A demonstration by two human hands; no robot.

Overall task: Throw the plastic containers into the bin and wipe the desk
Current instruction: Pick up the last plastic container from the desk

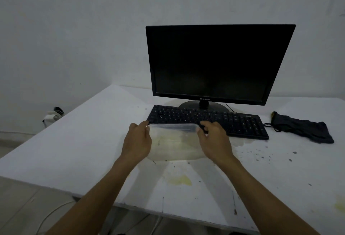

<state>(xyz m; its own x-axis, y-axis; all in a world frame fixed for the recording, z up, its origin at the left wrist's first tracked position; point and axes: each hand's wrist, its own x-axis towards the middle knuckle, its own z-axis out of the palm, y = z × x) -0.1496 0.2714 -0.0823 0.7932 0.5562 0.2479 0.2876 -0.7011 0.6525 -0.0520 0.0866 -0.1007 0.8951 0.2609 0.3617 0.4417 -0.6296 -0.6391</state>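
Both hands hold a clear container over the stained desk.

Left hand [137, 142] and right hand [214, 140] grip the short ends of the container [174, 142], translucent, rectangular, yellowish inside, just before the keyboard [207, 120]. Desk [93, 141] lies bare toward its left edge; a dark cloth [304, 129] sits near the right edge.

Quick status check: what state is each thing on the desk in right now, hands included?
plastic container: clear, gripped at both ends, in front of the keyboard.
left hand: grips the container's left end.
right hand: grips the container's right end.
desk: white, with yellowish stains and dark specks.
monitor: upright, screen dark.
keyboard: flat before the monitor.
dark cloth: crumpled, lying right of the keyboard, untouched.
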